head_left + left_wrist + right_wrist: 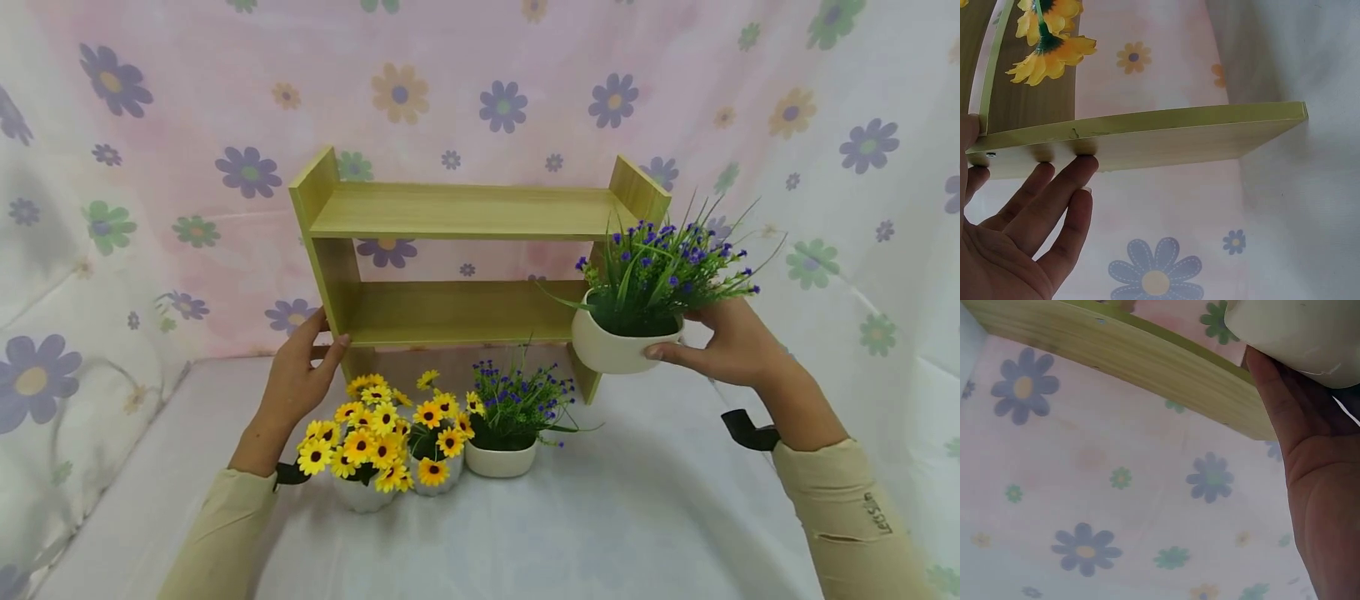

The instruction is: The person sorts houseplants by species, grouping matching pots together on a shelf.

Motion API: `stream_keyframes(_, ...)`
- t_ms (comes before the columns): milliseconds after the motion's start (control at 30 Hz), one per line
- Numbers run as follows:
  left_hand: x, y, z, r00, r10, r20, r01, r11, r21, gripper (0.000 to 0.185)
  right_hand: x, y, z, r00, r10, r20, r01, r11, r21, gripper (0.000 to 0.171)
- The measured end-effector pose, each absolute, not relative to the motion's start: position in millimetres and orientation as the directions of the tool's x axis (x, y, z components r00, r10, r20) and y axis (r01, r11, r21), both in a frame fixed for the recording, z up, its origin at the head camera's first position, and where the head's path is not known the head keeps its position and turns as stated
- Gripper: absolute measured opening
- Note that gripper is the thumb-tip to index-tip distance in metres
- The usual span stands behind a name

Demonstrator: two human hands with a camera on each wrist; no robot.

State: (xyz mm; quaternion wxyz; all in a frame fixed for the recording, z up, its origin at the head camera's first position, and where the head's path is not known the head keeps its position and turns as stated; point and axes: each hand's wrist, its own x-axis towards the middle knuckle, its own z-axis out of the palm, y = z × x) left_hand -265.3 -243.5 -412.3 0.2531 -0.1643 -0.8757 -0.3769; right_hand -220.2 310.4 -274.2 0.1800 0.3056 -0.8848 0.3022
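Observation:
My right hand (738, 346) holds up a potted plant (618, 348) with purple flowers and long green blades, thumb on the front of its white oval pot. The plant hangs in front of the right end of a two-tier wooden shelf (465, 312). In the right wrist view, fingers reach along the white pot (1304, 340) beside the shelf's side panel (1147, 369). My left hand (296, 379) grips the shelf's left side panel, thumb at the front edge. Its fingertips (1085, 164) press on the outer face in the left wrist view.
Before the shelf stand two white pots of yellow flowers (363, 446), (435, 442) and another purple-flowered plant in a white oval pot (501, 462). A white cloth (570, 533) covers the table. Flower-printed curtain (450, 50) hangs behind and at the sides.

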Motion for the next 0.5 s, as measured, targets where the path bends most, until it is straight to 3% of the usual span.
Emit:
stream_keyframes(133, -266, -244, -410, -0.809, 0.098, 0.580, 0.488, 0.662, 0.569, 0.063, -226, 303, -250, -0.693, -0.486, 0.532, -0.716, 0.545, -0.435, 0.110)
stream_keyframes(400, -267, -244, -412, -0.817, 0.100, 0.567, 0.481, 0.660, 0.577, 0.062, -231, 287, -209, -0.612, -0.544, 0.574, -0.786, 0.500, -0.363, 0.090)
stream_keyframes(500, -267, -244, -413, -0.815, 0.103, 0.571, 0.487, 0.656, 0.576, 0.062, -233, 285, -197, -0.611, -0.528, 0.590, -0.782, 0.519, -0.345, 0.079)
